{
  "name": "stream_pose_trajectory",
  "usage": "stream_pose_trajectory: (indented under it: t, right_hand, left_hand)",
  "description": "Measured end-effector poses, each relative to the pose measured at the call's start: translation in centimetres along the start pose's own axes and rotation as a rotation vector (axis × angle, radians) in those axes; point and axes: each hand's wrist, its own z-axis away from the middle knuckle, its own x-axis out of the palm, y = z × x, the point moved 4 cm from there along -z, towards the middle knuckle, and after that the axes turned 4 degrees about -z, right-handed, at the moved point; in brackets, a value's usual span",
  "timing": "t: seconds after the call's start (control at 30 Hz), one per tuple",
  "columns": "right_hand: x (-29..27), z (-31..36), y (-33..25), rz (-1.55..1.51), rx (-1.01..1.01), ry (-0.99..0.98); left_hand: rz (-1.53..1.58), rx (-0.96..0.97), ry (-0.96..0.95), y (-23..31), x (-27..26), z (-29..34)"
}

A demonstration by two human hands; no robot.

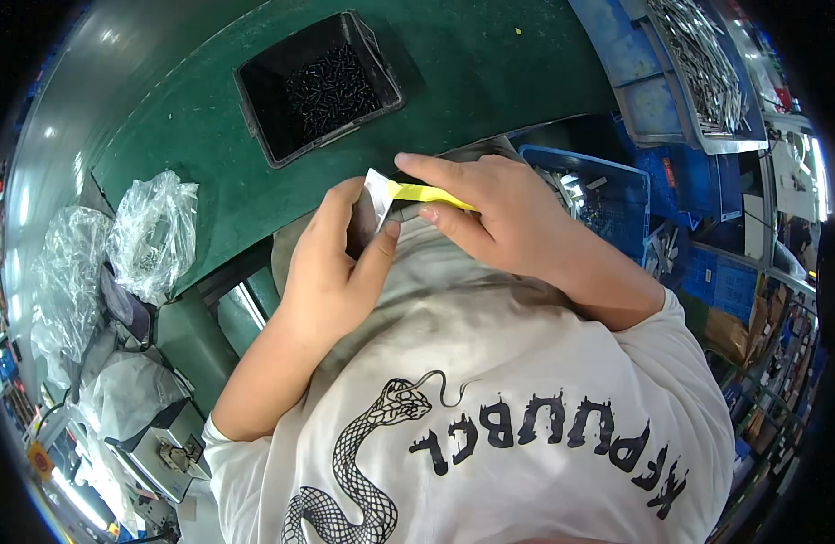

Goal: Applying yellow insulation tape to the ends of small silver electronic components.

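My left hand (329, 263) is closed around a thin, pale grey-white flat piece (376, 201), its thumb along the near edge and the fingers behind. A bright yellow strip (424, 193) runs from the upper part of that piece to my right hand (508, 213). Thumb and fingers of the right hand are closed on the strip's right end, while its index finger reaches left above it. Both hands are close together over my lap, in front of the bench edge. I cannot tell what kind of thing the pale piece is; the left fingers hide part of it.
A black bin (263, 109) of small dark parts stands on the green bench (490, 54). Clear plastic bags (154, 231) lie at the left. To the right are a blue crate (608, 172) with loose parts and a bin (730, 140) of thin metal pieces.
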Motion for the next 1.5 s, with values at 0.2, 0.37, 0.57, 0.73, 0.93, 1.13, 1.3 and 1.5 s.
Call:
stream_pose_trajectory:
  t: [0.2,0.37,0.57,0.73,0.93,1.13,1.3,1.5]
  right_hand:
    - [-0.2,0.5,-0.4,0.148,-0.163,0.025]
    - [-0.4,0.8,-1.2,0.323,-0.292,-0.047]
    - [-0.4,0.9,-1.6,0.335,-0.298,0.015]
    - [-0.6,1.0,-2.0,0.46,-0.256,-0.026]
    - [-0.9,0.9,-2.2,0.501,-0.197,-0.048]
    - [-1.0,1.2,-1.7,0.526,-0.192,-0.027]
    - [-1.0,1.1,-1.7,0.556,-0.201,-0.05]
    - [-0.8,1.1,-1.6,0.608,-0.228,-0.043]
  left_hand:
    - [0.111,0.066,0.092,-0.1,0.3,0.1]
    - [0.165,0.103,0.04,0.5,0.5,0.3]
    - [0.154,0.154,-0.003,0.4,0.5,0.1]
    - [0.4,0.064,-0.091,0.4,0.5,-0.1]
    - [0.6,-0.122,-0.187,-0.2,0.7,-0.4]
    - [0.75,-0.099,-0.222,-0.5,0.6,-0.6]
    - [0.826,-0.097,-0.238,-0.4,0.7,-0.4]
    - [0.623,-0.298,-0.241,-1.2,0.7,-0.3]
